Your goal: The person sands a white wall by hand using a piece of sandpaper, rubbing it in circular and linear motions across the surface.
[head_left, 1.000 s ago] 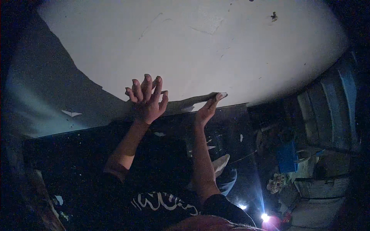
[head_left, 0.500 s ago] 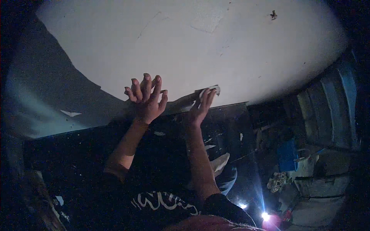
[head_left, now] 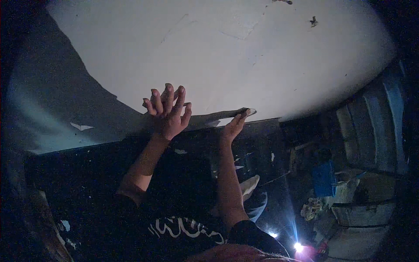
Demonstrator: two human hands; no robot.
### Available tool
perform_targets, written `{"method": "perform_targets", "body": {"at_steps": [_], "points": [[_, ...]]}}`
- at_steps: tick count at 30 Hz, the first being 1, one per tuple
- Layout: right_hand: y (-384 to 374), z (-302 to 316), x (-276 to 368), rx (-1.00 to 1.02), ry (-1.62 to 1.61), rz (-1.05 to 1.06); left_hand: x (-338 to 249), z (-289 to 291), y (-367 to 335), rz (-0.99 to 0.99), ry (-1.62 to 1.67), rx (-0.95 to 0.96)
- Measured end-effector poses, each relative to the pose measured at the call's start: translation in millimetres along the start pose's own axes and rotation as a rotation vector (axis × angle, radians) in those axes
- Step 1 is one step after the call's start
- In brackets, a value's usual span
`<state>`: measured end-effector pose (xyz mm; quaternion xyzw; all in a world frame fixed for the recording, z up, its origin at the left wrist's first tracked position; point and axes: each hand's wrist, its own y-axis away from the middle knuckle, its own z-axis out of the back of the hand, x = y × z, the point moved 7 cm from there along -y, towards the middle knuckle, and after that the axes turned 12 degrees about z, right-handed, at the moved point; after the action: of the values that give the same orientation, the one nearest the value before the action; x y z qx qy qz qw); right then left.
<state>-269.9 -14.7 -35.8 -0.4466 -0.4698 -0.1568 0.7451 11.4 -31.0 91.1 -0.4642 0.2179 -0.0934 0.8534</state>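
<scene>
A broad white surface (head_left: pixel 209 56) fills the upper part of the view, with a darker grey area along its ragged left and lower edges. My left hand (head_left: pixel 170 111) is raised at its lower edge. Its fingers are spread and slightly bent, with nothing visible in them; whether they touch the surface I cannot tell. To its right, my right hand (head_left: pixel 235 126) is closed at the fingertips on a small, thin, pale piece (head_left: pixel 252 112), held against or very close to the white surface. What this piece is cannot be made out.
A dark panel (head_left: pixel 100 170) with pale flakes lies below the surface. At right are a blue container (head_left: pixel 324 179), a crumpled light bundle (head_left: pixel 312 208) and a bright lamp (head_left: pixel 298 246). Ribbed panels (head_left: pixel 373 124) line the far right. A dark metal-like fixture (head_left: pixel 313 21) marks the white surface.
My right hand has moved slightly right and downward with the pale piece, which now shows narrower. My left hand keeps almost the same place and pose.
</scene>
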Motion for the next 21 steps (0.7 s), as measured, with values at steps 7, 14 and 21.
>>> {"method": "perform_targets", "body": {"at_steps": [7,14,21], "points": [[20,-23,84,0.171,0.211,0.438,0,0,1,-0.013,-0.008,-0.020],[39,-41,95,0.307,0.265,0.633,0,-2,0,0.001,-0.027,-0.005],[-4,-5,48,0.081,0.162,0.211,-1,3,-2,-0.020,-0.020,-0.022]]}}
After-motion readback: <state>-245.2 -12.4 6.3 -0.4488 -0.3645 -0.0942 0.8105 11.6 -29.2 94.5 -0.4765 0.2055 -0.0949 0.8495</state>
